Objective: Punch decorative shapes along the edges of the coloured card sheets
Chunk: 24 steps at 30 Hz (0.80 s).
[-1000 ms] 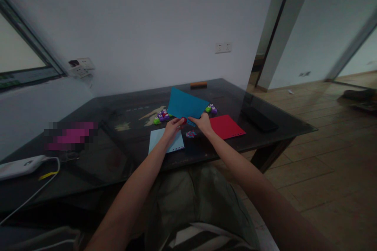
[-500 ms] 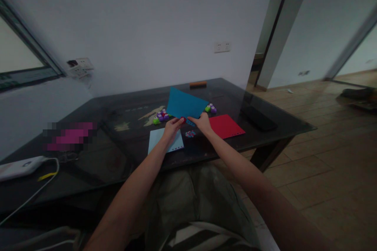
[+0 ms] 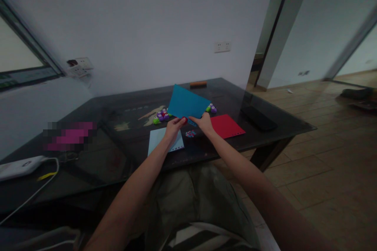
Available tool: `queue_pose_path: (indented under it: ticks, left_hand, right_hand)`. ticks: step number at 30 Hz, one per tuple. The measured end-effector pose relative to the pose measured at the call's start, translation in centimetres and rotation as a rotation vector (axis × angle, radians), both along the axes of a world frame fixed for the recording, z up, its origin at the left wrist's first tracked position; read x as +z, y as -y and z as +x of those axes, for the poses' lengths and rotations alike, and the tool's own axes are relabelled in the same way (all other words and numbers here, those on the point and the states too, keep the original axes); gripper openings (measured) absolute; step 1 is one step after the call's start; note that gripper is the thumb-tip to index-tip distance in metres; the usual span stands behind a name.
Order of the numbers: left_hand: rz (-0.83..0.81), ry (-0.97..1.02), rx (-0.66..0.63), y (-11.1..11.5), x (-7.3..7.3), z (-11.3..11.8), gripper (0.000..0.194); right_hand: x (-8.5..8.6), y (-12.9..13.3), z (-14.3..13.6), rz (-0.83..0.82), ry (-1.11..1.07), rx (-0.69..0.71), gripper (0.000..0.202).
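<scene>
My left hand (image 3: 174, 127) is closed around a small red hole punch (image 3: 184, 120), which sits at the lower edge of a blue sheet of paper (image 3: 188, 102). My right hand (image 3: 204, 122) pinches that sheet near its lower right edge, thumb on top. The sheet is held tilted above the table, with a row of holes along its near edge. Below it lies a small pile of coloured paper bits (image 3: 191, 134). A pale blue sheet (image 3: 157, 136) with holes lies under my left forearm; a red sheet (image 3: 226, 126) with holes lies right of my right hand.
Several green and purple pieces with eyes (image 3: 162, 115) stand behind my left hand, and more (image 3: 211, 108) at the sheet's right. A black flat object (image 3: 259, 118) lies at the right of the dark table (image 3: 97, 141). A power strip (image 3: 20, 168) is far left.
The blue sheet has shifted slightly up and to the right, together with both hands and the red hole punch. Things on the table stay in place.
</scene>
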<state>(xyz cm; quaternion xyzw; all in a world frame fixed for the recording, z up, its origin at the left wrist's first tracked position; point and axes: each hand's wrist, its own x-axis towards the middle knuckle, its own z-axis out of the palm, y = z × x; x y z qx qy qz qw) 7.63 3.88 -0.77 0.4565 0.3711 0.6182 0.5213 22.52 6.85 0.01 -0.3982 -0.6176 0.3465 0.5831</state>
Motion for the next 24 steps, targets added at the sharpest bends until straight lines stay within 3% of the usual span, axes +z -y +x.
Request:
queue_pose_path:
  ticks: [13, 24]
  left_hand:
    - [0.015, -0.092, -0.008, 0.2, -0.3, 0.3, 0.029]
    - [0.032, -0.155, -0.036, 0.0, -0.9, 0.2, 0.028]
  right_hand:
    - [-0.6, 0.8, 1.6, -0.055, -0.039, 0.080, 0.040]
    - [-0.6, 1.3, 1.3, -0.029, -0.042, -0.045, 0.041]
